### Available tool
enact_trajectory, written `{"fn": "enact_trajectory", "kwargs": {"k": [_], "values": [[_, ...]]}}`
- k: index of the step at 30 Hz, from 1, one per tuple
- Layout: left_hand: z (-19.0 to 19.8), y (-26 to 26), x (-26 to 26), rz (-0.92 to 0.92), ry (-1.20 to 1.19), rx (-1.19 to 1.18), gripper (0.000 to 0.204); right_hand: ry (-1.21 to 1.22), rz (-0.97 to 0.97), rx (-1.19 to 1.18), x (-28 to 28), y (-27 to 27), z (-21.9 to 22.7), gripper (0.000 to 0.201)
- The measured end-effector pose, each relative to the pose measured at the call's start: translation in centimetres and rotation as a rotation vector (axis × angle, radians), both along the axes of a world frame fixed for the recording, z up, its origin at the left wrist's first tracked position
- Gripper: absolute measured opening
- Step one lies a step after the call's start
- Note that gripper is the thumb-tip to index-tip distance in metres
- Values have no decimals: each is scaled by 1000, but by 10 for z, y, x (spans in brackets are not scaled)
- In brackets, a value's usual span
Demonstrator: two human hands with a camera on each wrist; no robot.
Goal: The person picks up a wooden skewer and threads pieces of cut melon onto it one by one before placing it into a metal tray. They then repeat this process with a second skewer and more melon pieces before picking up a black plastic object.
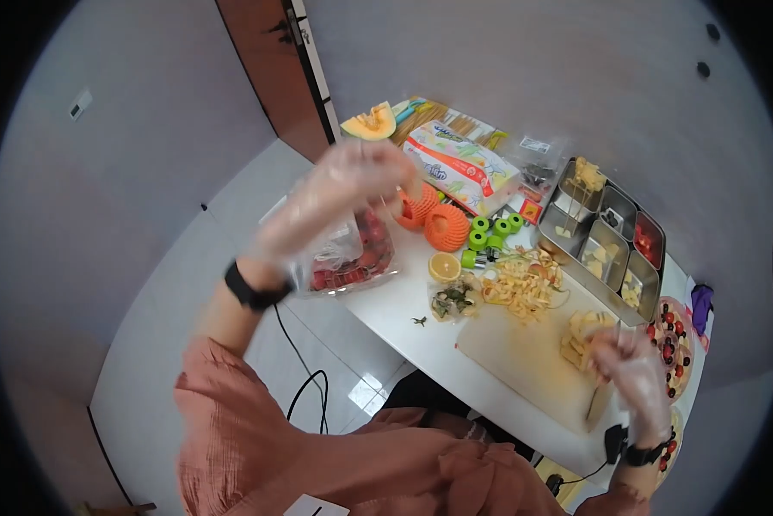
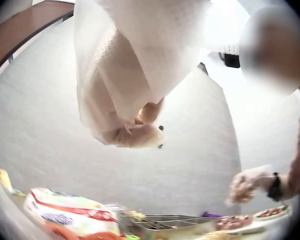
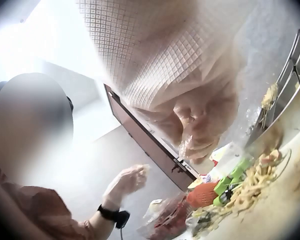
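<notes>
Lying on the cutting board (image 1: 511, 361), the cut fruit (image 1: 573, 351) sat nearer the right hand (image 1: 634, 371), grip unclear, than the left hand (image 1: 345, 182), fingertips together.

Left hand (image 1: 343, 193) blurring toward eleven o'clock, partly covering red fruit box (image 1: 373, 254), its grip being unclear, white card (image 1: 316, 506) leaving frame at six, lower plate (image 1: 676, 427) hiding partly at four.

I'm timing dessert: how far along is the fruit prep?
Partway, I'd judge. Two fruit-topped platters look done, and peelings lie heaped. In progress: the right hand is at pale fruit pieces on the cutting board; the raised left hand's grip is unclear. Probably left: the melon wedge and boxed red fruit.
</notes>
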State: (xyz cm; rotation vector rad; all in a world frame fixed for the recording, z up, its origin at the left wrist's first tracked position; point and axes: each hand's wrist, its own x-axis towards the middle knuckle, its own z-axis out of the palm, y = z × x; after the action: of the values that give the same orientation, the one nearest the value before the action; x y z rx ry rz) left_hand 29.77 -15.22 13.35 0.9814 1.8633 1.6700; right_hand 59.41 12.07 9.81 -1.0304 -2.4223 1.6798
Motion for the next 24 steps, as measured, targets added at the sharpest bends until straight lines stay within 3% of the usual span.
{"fn": "enact_trajectory", "kwargs": {"k": [5,7,9,10,11,13,19,20,23,24], "values": [[7,36,-122,85,238,-299,18,32,-44,-234,43,-22,-37,14],[-18,48,-198,-147,1273,-485,10,67,-64,-333,51,-24,-55,16],[-34,69,-231,-163,1635,-833,7,78,-109,-341,54,-26,-66,16],[-50,75,-249,-164,1751,-701,5,71,-155,-357,55,-27,-70,16],[-58,82,-256,-163,1543,-647,9,79,-159,-350,55,-27,-75,16],[-72,103,-268,-253,1615,-886,11,62,-204,-367,58,-27,-83,17],[-131,125,-318,-315,1422,-963,10,115,-359,-346,56,-43,-96,16],[-123,133,-302,-273,1418,-1213,24,126,-383,-353,56,-42,-100,16],[-126,134,-294,-412,1449,-1185,28,152,-420,-356,51,-40,-98,16],[-121,133,-288,-385,1333,-1217,30,172,-427,-356,49,-40,-97,17]]}}
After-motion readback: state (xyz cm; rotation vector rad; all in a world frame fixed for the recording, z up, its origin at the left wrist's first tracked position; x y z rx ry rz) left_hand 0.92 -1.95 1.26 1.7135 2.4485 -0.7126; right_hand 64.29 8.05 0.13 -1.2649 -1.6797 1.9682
